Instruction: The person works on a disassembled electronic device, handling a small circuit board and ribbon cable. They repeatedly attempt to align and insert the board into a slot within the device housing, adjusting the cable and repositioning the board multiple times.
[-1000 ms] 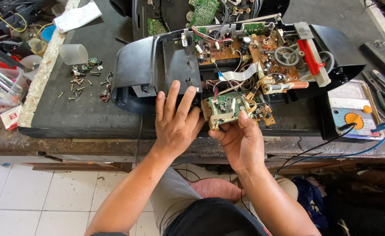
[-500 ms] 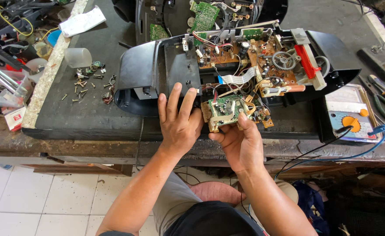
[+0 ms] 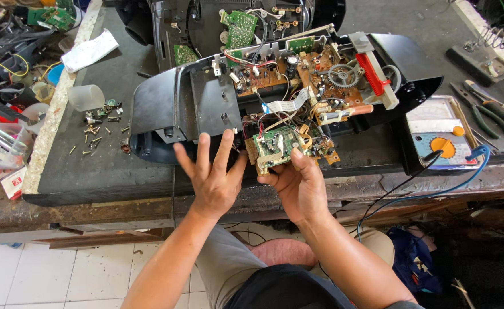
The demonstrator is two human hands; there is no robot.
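An opened black radio-cassette housing (image 3: 160,103) lies on the dark workbench, its brown main circuit board (image 3: 297,74) with a grey gear and a red part exposed. My right hand (image 3: 297,183) holds a small green circuit board (image 3: 277,146), still wired to the unit, at the housing's front edge, thumb on top. My left hand (image 3: 212,174) is spread open with its fingers apart, just left of that board, in front of the housing's edge and holding nothing.
Loose screws (image 3: 94,129) and a clear plastic cup (image 3: 86,97) lie at the left. A multimeter (image 3: 441,140) with blue and black leads sits at the right, pliers (image 3: 492,111) beyond it. Another opened black shell (image 3: 206,28) stands behind. Cluttered tools and wires fill the far left.
My left hand has drawn back from the housing toward me and spread open. My right hand keeps holding the small green board.
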